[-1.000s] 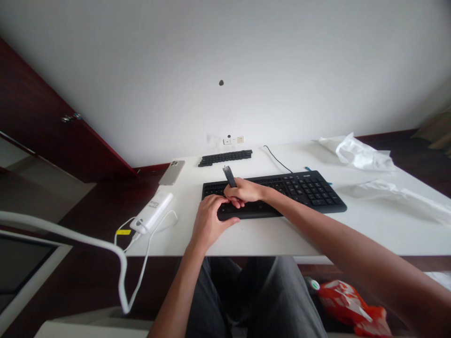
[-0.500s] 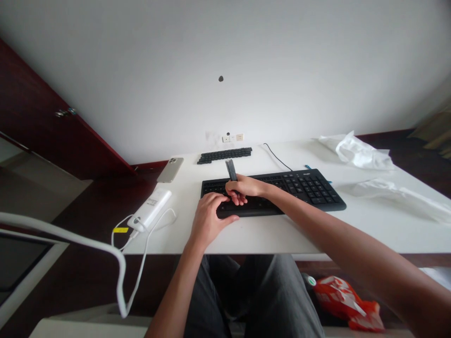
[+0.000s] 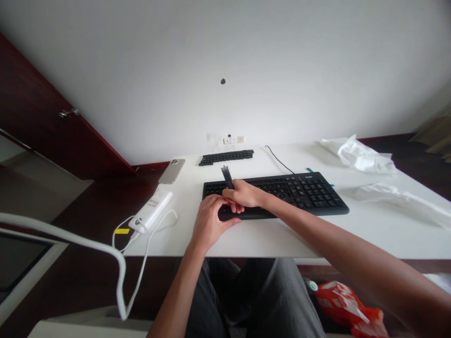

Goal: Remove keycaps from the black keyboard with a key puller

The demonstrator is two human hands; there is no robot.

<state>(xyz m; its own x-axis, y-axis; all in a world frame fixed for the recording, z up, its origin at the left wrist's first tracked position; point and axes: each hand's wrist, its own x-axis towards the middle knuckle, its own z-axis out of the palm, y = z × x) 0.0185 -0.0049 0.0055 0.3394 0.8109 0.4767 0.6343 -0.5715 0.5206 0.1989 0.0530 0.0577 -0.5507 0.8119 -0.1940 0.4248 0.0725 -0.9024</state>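
right hand (image 3: 245,194) is clenched around a slim dark tool (image 3: 227,176), fist sitting right over the left half of the black keyboard (image 3: 303,190). the tool pokes up out of the top of the fist, tilted, its upper end leaning away and a little to the left. left hand (image 3: 208,221) is just beside it, touching, fingertips tucked in against the right hand's knuckles and thumb lying along the keyboard's front edge. fingers are curled, but whether that hand actually pinches anything or only presses down, i cannot tell.

the keyboard lies across the middle of the white table (image 3: 268,234), its cable running off toward the wall. behind it, near the far edge, a row of loose black keycaps (image 3: 226,157). off to the left, a phone (image 3: 171,171) face down, and nearer, a white power bank (image 3: 151,210) with a white cable hanging over the table's edge. crumpled white plastic (image 3: 359,155) sits at the far right.

now the tricky parts: the tool's lower end is buried in the fist, so where it meets the keys is hidden. the keys under both hands are covered. the tool's tip is too small to read. an orange packet (image 3: 347,307) below the table is cut off at the bottom edge.
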